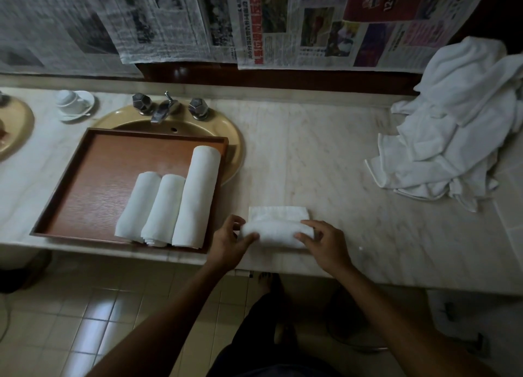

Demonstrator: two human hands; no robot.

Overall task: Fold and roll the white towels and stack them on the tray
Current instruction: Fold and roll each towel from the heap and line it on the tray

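Note:
A small white towel [278,229] lies near the counter's front edge, partly rolled, with a flat flap still showing behind the roll. My left hand [230,242] grips the roll's left end, thumb on top. My right hand [325,243] holds the right end with curled fingers. To the left sits a brown wooden tray [93,178] over the sink. Three rolled white towels lie side by side in it: two short ones [138,206] [162,209] and a longer one [196,195]. A heap of unfolded white towels [452,127] is piled at the right.
A tan sink [232,141] with a metal tap [162,110] lies behind the tray. A white cup on a saucer [74,102] stands at the back left. Newspaper sheets [254,22] cover the wall. Bare marble counter [325,155] spreads between tray and towel heap.

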